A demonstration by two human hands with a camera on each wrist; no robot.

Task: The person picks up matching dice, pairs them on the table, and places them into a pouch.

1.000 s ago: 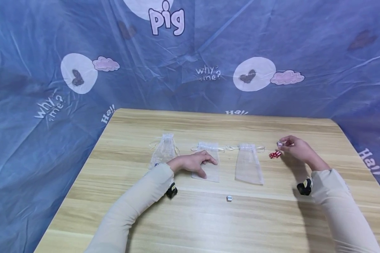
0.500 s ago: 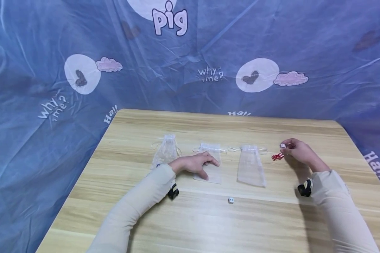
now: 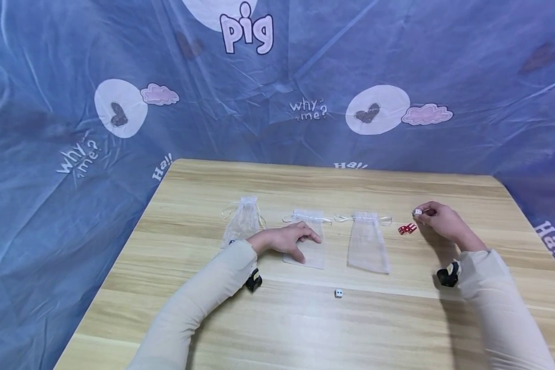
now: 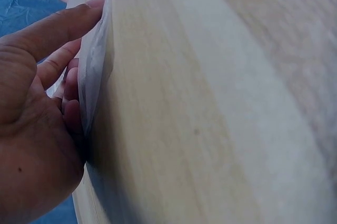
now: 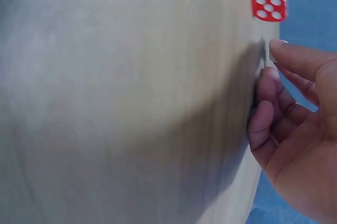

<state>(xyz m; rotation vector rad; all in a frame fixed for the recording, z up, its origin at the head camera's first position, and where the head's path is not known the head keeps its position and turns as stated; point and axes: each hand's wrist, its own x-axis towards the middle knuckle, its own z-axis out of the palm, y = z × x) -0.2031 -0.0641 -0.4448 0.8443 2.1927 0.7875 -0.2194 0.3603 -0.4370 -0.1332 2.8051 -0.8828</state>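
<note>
Blue fabric backdrop (image 3: 203,123) with printed lettering, hearts and clouds stands behind a light wood-grain table (image 3: 287,329). Right hand (image 3: 446,222) pinches a small white cube die (image 3: 418,211) at the fingertips, just above a touching pair of red translucent dice with white pips (image 3: 407,229). Left hand (image 3: 287,241) lies over the middle white sheer drawstring bag (image 3: 313,257), thumb spread away from the fingers; thumb tip touches the fabric in the left wrist view. To its right lies a flat white sheer bag (image 3: 368,246); to its left, a gathered white sheer bag (image 3: 245,223), partly behind the forearm. A second white die (image 3: 338,293) rests nearer the person.

Risks, judged: the fingertip grip covers little of the die, so slight loosening could drop it onto the red pair. Curled lower fingers sit close to the table and might knock those dice. Thin fabric would probably crease or slide if the left hand shifted.

Versus the frame half a second earlier: right hand and pinched die sit marginally further right of the red pair; left hand, bags and second die appear unchanged, allowing for slight camera drift.
</note>
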